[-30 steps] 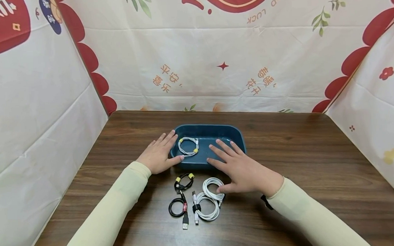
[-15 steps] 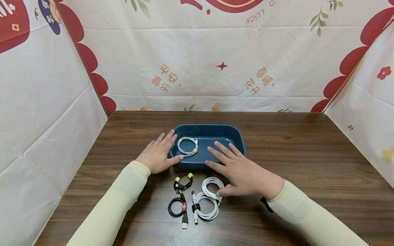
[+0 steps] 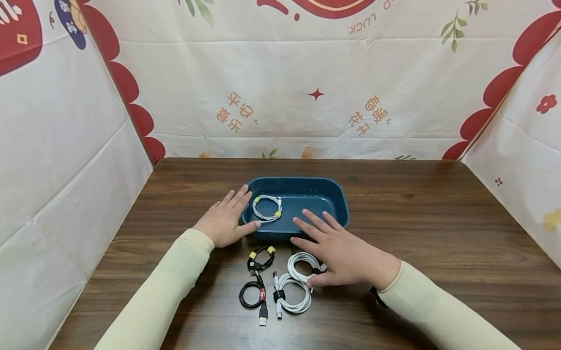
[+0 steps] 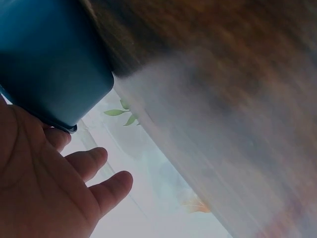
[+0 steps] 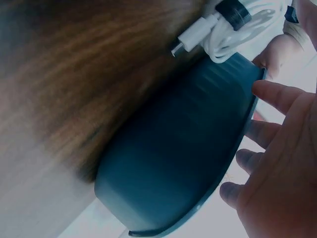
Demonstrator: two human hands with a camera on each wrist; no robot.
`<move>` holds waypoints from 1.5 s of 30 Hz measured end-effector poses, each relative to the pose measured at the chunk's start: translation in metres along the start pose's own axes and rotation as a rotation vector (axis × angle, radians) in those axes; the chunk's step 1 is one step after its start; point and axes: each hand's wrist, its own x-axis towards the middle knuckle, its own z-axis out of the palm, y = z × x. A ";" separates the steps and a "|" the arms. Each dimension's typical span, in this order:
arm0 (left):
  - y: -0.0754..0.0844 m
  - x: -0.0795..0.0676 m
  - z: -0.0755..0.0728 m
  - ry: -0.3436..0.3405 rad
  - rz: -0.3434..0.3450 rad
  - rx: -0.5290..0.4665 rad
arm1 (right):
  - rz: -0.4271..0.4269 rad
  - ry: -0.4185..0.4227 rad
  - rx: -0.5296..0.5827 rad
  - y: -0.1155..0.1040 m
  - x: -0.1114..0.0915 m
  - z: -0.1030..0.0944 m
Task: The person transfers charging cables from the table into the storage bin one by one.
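Observation:
My left hand (image 3: 224, 218) lies with fingers spread at the left end of a blue plastic tray (image 3: 311, 205), fingertips and thumb at its rim. In the left wrist view, a finger of that hand (image 4: 44, 168) meets the edge of the tray (image 4: 54, 64). Spread and holding nothing, my right hand (image 3: 345, 255) hovers over the tray's front right, its thumb overlapping two coiled white cables (image 3: 305, 307). Inside the tray sits a thin white cable coil with yellow ties (image 3: 278, 214). In the right wrist view the right fingers line the tray's rim (image 5: 233, 158).
In front of the tray lie a small black cable coil with yellow ties (image 3: 271, 250) and a black USB cable with a red tie (image 3: 262, 295). Dark wood table (image 3: 425, 206) stretches to both sides. Printed white cloth (image 3: 277, 72) walls in the back and sides.
My right hand has drawn back a little toward the front, its fingertips leaving the middle of the tray. The left hand, tray and cables stay as they were.

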 end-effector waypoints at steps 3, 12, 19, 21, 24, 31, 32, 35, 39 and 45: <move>0.000 0.000 -0.001 -0.003 0.001 0.004 | 0.003 -0.009 0.011 0.000 0.001 0.002; 0.001 -0.001 -0.004 -0.016 0.002 0.008 | 0.014 -0.016 0.014 0.001 0.001 0.008; 0.001 -0.001 -0.005 -0.017 0.001 0.006 | 0.020 -0.021 0.013 0.001 0.002 0.008; 0.001 -0.001 -0.004 -0.016 0.002 0.006 | 0.022 -0.024 0.015 0.000 0.002 0.009; 0.000 -0.001 -0.003 -0.014 0.006 0.005 | 0.029 -0.029 0.020 0.000 0.002 0.010; 0.000 -0.001 -0.003 -0.012 0.010 0.000 | 0.040 -0.026 0.008 -0.001 0.003 0.012; 0.000 -0.001 -0.003 -0.012 0.010 -0.003 | 0.039 -0.024 0.004 -0.001 0.003 0.012; 0.000 0.000 -0.002 -0.012 0.010 -0.008 | 0.040 -0.017 -0.010 -0.002 0.002 0.013; 0.000 0.000 -0.001 -0.012 0.007 -0.011 | 0.040 -0.013 -0.023 -0.002 0.003 0.015; 0.000 0.000 -0.001 -0.012 0.004 -0.009 | 0.039 -0.013 -0.029 -0.003 0.003 0.016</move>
